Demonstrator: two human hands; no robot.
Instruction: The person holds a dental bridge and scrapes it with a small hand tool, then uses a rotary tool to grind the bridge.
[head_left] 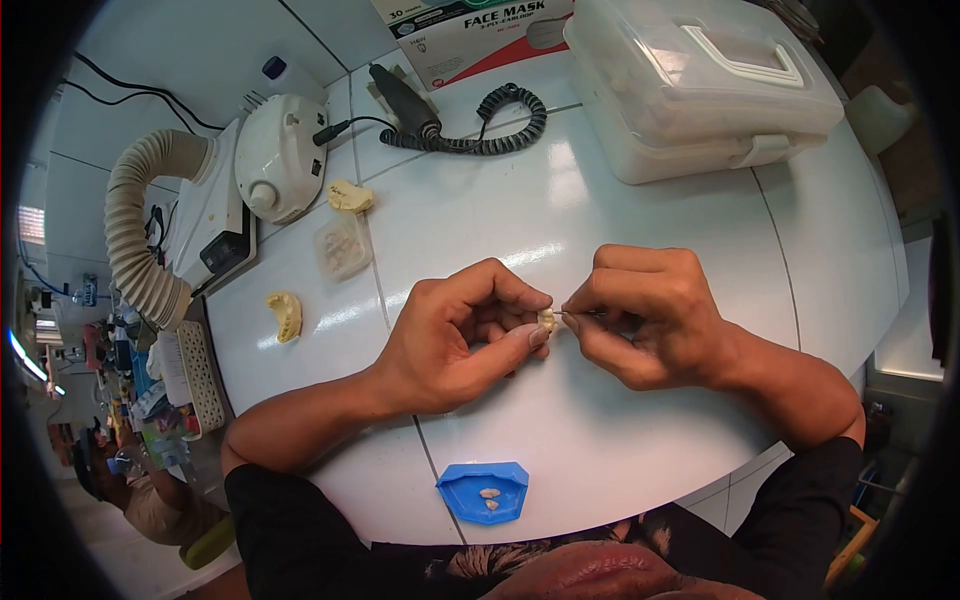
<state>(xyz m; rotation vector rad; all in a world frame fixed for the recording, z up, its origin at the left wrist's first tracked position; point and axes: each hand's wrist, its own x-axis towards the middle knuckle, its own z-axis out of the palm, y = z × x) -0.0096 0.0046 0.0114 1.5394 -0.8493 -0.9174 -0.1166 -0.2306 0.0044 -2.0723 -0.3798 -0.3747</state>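
Near the middle of the white tiled table, my left hand (pixel 465 335) pinches a small yellowish-white piece (pixel 546 320) between thumb and fingertips. My right hand (pixel 645 318) grips a thin metal tool (pixel 578 313), whose tip points left and meets or nearly meets the piece; the exact contact is too small to tell. Below my hands, near the table's front edge, lies a blue tray (pixel 462 493) with small pale pieces in it.
Yellow casts (pixel 285 316) and a small clear box (pixel 342 248) lie at the left. Behind them are a white control unit (pixel 282 158) and a ribbed hose (pixel 128 215). A coiled cord (pixel 515 100), a mask box (pixel 480 40) and a clear case (pixel 700 90) stand at the back. A person sits far left.
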